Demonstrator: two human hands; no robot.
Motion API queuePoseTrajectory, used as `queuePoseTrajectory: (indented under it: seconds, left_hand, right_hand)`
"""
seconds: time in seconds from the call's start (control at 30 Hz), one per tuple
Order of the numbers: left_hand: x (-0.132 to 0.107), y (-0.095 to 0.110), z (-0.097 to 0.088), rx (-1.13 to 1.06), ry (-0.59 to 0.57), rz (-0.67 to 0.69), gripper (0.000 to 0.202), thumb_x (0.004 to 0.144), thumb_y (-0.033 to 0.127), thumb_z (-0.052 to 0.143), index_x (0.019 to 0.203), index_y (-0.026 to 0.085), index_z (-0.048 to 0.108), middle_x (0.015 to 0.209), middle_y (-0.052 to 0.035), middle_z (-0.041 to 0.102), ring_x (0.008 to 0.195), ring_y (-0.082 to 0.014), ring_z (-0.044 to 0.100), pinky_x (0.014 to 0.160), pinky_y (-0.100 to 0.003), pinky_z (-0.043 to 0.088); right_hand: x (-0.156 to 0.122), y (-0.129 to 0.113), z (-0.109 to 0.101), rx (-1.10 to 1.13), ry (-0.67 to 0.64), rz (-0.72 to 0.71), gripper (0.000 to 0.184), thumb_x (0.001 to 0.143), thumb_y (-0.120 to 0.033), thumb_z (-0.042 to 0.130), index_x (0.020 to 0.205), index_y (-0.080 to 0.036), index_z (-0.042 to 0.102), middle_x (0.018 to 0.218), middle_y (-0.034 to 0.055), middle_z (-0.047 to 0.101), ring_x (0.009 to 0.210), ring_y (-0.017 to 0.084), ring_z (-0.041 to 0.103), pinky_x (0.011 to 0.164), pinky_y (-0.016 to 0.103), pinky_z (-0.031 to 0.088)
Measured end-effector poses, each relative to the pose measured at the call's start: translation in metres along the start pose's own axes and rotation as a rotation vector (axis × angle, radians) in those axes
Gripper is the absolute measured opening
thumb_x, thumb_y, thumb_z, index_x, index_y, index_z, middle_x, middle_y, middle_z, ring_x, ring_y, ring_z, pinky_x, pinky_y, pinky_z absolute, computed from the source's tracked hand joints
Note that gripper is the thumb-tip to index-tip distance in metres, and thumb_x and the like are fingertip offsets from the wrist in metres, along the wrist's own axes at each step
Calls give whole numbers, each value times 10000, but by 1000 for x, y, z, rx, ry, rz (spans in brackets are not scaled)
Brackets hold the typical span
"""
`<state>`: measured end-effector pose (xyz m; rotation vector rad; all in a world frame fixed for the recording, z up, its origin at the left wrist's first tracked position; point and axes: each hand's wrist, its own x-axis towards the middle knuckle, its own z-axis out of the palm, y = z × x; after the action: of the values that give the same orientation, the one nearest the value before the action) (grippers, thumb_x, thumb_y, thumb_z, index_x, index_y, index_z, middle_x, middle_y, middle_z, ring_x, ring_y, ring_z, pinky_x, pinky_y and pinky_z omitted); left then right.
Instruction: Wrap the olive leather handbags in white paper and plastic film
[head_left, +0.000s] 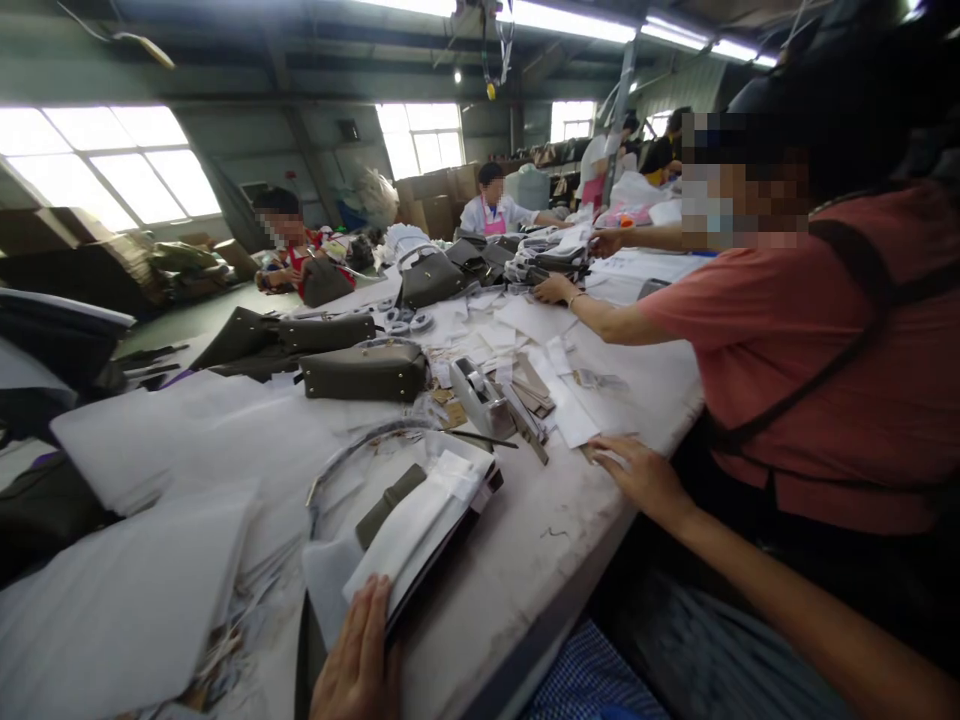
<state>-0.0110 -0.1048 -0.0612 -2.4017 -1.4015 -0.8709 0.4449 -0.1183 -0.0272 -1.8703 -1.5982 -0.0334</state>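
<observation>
My left hand (358, 660) lies flat, fingers together and stretched out, on the near end of a dark handbag (420, 520) wrapped in white paper, flat on the table. A grey strap piece (390, 500) and a curved handle (352, 455) rest on it. My right hand (637, 472) reaches out to the table's right edge, fingers spread, palm down, fingertips at a small slip of paper (600, 455). It holds nothing.
A co-worker in a red shirt (825, 330) stands close on my right, a hand (555, 290) on papers. Olive handbags (367, 370), a tape dispenser (480, 395), paper slips and white sheets (120, 600) cover the long table (525, 560). Other people sit further back.
</observation>
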Motion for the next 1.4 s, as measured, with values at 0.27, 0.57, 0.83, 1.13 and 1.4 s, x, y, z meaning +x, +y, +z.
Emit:
queuePoseTrajectory:
  seconds: [0.27, 0.57, 0.83, 1.13, 1.4]
  left_hand:
    - [-5, -16, 9, 46, 7, 122, 730, 936, 157, 499, 1571, 263, 155, 1405, -87, 575, 1224, -267, 604, 932, -388, 575]
    - [-1, 3, 3, -20, 66, -31, 694, 947, 144, 477, 1549, 361, 209, 1451, -1, 536, 1233, -242, 596, 1007, -379, 534]
    - [-3, 10, -1, 64, 60, -86, 651, 971, 191, 473, 1554, 324, 216, 1446, -39, 544, 1201, -255, 618, 934, -384, 546]
    - [1, 17, -8, 28, 55, -134, 620, 978, 201, 475, 1546, 317, 255, 1460, -32, 531, 1240, -245, 588, 993, -378, 494]
    - [-1, 16, -11, -16, 139, -280, 607, 966, 265, 544, 1520, 354, 315, 1413, -13, 581, 1176, -246, 630, 944, -344, 511]
  right_hand:
    - [73, 28, 27, -215, -171, -176, 174, 888, -273, 616, 912, -214, 778, 1030, 73, 748, 1009, 257, 647, 914, 380, 484]
    - [56, 27, 10, -126, -194, -90, 322, 954, -314, 472, 859, -257, 774, 953, 25, 776, 891, 229, 705, 947, 418, 466]
    - [-25, -51, 2, 269, -283, -67, 276, 960, -402, 534, 962, -246, 761, 1032, 62, 758, 994, 263, 697, 956, 433, 516]
    - [-79, -85, 27, 237, -268, -9, 454, 1005, -495, 437, 1262, -196, 664, 1296, 136, 647, 1230, 303, 582, 1071, 475, 457]
    - [-75, -60, 79, -272, -224, -234, 688, 975, -538, 481, 1477, -70, 437, 1561, 228, 322, 1461, 364, 268, 1171, 542, 305]
